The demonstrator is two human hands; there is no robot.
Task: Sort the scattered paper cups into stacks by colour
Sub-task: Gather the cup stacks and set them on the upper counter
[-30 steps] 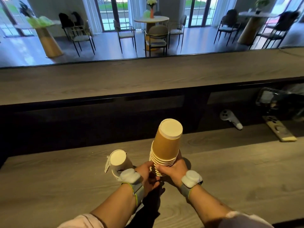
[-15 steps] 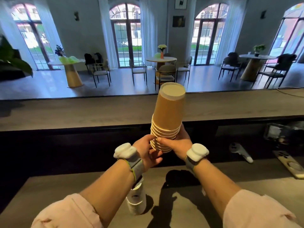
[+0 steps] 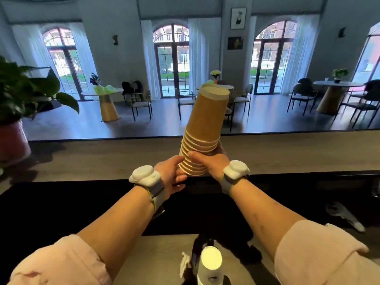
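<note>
A stack of several brown paper cups (image 3: 205,128), upside down and tilted to the right, is held up in the air above the raised bar counter. My right hand (image 3: 213,163) grips the rims at the stack's lower end from the right. My left hand (image 3: 172,175) cups the same end from the left and below. A stack of white paper cups (image 3: 210,266), also upside down, stands on the lower worktop (image 3: 160,262) between my forearms, at the bottom of the view.
The raised wooden bar counter (image 3: 102,157) runs across the middle. A potted plant (image 3: 18,103) stands at its left end. A white controller (image 3: 347,217) lies on the worktop at right. A crumpled white scrap (image 3: 184,264) lies beside the white cups.
Both hands have lifted the brown cup stack from just above the worktop to above the bar counter. My head has tilted up, so the white cups now sit at the bottom edge.
</note>
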